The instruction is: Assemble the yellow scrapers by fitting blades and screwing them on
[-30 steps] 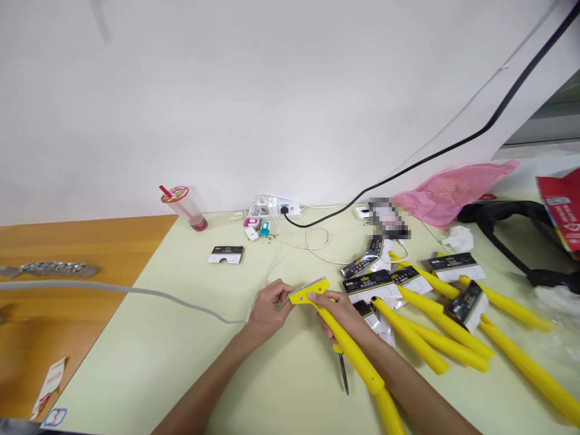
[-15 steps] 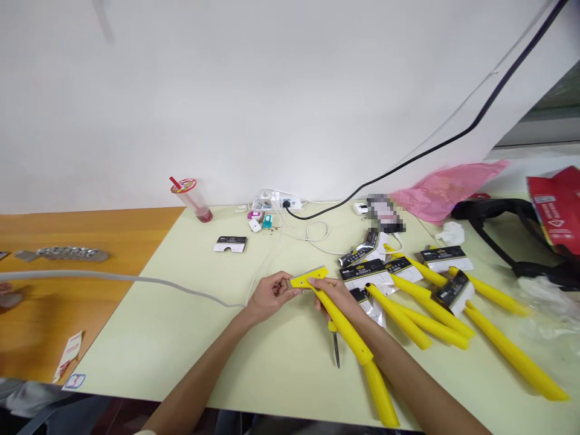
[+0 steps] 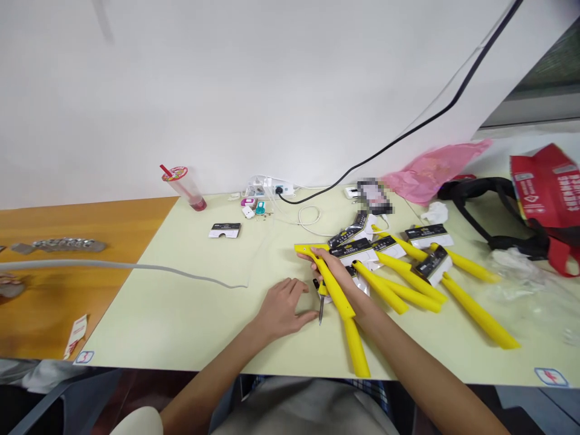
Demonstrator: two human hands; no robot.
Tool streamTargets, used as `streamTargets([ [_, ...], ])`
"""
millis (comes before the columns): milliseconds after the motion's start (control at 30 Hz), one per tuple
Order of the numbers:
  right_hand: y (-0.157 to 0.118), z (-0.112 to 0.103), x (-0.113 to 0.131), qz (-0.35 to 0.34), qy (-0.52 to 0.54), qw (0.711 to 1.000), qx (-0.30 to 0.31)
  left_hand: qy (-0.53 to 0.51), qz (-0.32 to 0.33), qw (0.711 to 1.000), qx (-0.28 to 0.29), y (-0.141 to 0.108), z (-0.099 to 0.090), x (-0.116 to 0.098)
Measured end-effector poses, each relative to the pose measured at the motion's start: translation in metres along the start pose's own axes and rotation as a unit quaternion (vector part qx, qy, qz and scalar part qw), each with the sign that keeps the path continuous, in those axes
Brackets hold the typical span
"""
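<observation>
My right hand (image 3: 327,263) is closed around a yellow tool (image 3: 335,289) with a flat head at its upper left end and a long handle running down to the right. A screwdriver (image 3: 321,308) with a yellow and black grip hangs below the same hand, its shaft pointing down. Near the screwdriver tip, my left hand (image 3: 283,308) is over the pale green table with its fingers apart and nothing in it. Another yellow handle (image 3: 356,350) lies under my right forearm. Several yellow handles (image 3: 385,289) and black-and-white cards (image 3: 354,251) are piled right of my right hand.
A tilted cup (image 3: 185,188) with a red straw stands at the back left. Behind my hands are a power strip (image 3: 267,188) and cables. A card (image 3: 225,230) lies on the left. On the right are a pink bag (image 3: 430,175), black straps and a red bag (image 3: 546,190).
My left hand has let go of the yellow tool's head and moved down beside the screwdriver. My right hand still holds the tool. The whole view has shifted slightly.
</observation>
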State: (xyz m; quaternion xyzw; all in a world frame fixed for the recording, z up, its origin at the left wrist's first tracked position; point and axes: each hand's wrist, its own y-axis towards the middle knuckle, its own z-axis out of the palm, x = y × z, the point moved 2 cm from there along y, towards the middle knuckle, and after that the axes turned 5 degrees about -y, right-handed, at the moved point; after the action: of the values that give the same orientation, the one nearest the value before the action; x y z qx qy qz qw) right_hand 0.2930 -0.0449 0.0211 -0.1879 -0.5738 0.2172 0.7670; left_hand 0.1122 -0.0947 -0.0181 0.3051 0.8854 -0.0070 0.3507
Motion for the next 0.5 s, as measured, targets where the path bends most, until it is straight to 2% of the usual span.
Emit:
streamTargets([
  [133, -0.001, -0.001, -0.001, 0.01, -0.005, 1.0, 0.007, 0.045, 0.042, 0.998, 0.026, 0.001, 0.011, -0.007],
  [267, -0.001, 0.0, 0.0, 0.006, -0.013, 0.999, 0.03, 0.02, 0.035, 0.999, 0.027, 0.0, 0.003, -0.007],
  [333, -0.001, -0.001, 0.001, 0.011, -0.013, 0.999, 0.038, -0.007, 0.025, 0.999, 0.035, -0.008, -0.011, -0.003],
  [400, -0.002, -0.002, 0.001, 0.012, -0.014, 0.999, 0.043, -0.036, -0.003, 0.998, 0.055, -0.02, -0.033, 0.009],
  [500, -0.006, -0.002, 0.001, -0.004, -0.007, 0.999, 0.054, -0.064, -0.121, 0.986, 0.095, -0.036, -0.083, 0.048],
])
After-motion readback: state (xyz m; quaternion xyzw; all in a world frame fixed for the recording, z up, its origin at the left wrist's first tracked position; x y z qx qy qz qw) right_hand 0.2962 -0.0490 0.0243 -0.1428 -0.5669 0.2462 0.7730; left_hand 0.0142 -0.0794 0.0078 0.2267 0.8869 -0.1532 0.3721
